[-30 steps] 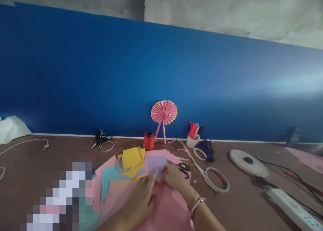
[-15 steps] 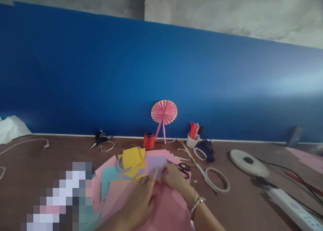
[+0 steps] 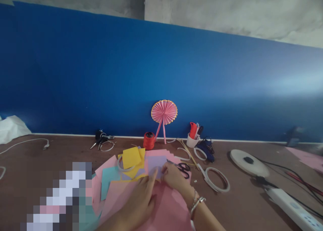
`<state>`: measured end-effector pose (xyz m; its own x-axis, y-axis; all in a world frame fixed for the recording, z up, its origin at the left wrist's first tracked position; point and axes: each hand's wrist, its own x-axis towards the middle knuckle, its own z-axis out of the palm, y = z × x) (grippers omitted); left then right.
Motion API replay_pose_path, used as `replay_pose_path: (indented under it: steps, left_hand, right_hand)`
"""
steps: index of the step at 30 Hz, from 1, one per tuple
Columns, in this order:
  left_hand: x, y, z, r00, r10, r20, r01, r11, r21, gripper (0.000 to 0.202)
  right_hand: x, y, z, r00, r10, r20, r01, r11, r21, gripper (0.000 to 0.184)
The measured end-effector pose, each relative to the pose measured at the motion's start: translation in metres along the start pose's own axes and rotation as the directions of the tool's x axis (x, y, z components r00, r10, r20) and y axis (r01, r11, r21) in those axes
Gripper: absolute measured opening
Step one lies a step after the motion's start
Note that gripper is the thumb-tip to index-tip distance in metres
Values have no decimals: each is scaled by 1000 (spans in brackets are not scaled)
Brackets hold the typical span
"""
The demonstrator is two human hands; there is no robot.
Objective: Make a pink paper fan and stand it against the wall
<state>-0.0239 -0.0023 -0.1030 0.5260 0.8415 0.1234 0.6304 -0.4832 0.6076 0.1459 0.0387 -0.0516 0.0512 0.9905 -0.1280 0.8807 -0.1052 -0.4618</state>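
Note:
A large pink sheet of paper (image 3: 168, 207) with a thin yellow upper edge lies before me. My left hand (image 3: 142, 195) rests on it, open, with the index finger stretched towards the far edge. At that sheet's upper right corner, my right hand (image 3: 174, 175) is closed with its fingertips pinched together, and what they hold is hidden. Both hands' fingertips are close together over a purple paper (image 3: 155, 162). Just beside my right hand lie dark-handled scissors (image 3: 185, 170). Yellow papers (image 3: 131, 158) and a blue-green sheet (image 3: 108, 182) are to the left.
A pink pleated paper fan (image 3: 164, 112) leans on the blue partition (image 3: 101, 73). Along the back stand a red thread spool (image 3: 148, 141) and a white pen cup (image 3: 193, 141). White tape rolls (image 3: 218, 180), a round white pad (image 3: 248, 162) and a power strip (image 3: 295, 207) are on the right.

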Motion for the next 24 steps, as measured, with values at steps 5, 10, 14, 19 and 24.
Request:
replay_pose_path:
  steps: [5, 10, 14, 19, 24]
  left_hand:
    - [0, 0, 0, 1000, -5, -3, 5, 1000, 17, 85]
    - [1, 2, -1, 1000, -11, -2, 11, 999, 33, 86]
    - [0, 2, -2, 1000, -23, 19, 22, 999, 37, 82]
    - [0, 3, -2, 999, -34, 25, 33, 999, 29, 80]
    - [2, 7, -5, 998, -49, 42, 47, 998, 39, 80]
  right_hand:
    - [-2, 2, 1, 999, -15, -28, 15, 1000, -7, 24]
    - [1, 6, 6, 1000, -20, -18, 20, 1000, 22, 24]
    - [6, 10, 11, 999, -28, 20, 27, 998, 51, 29]
    - [3, 10, 8, 999, -33, -13, 33, 999, 36, 23]
    - [3, 11, 10, 999, -48, -9, 49, 999, 22, 22]
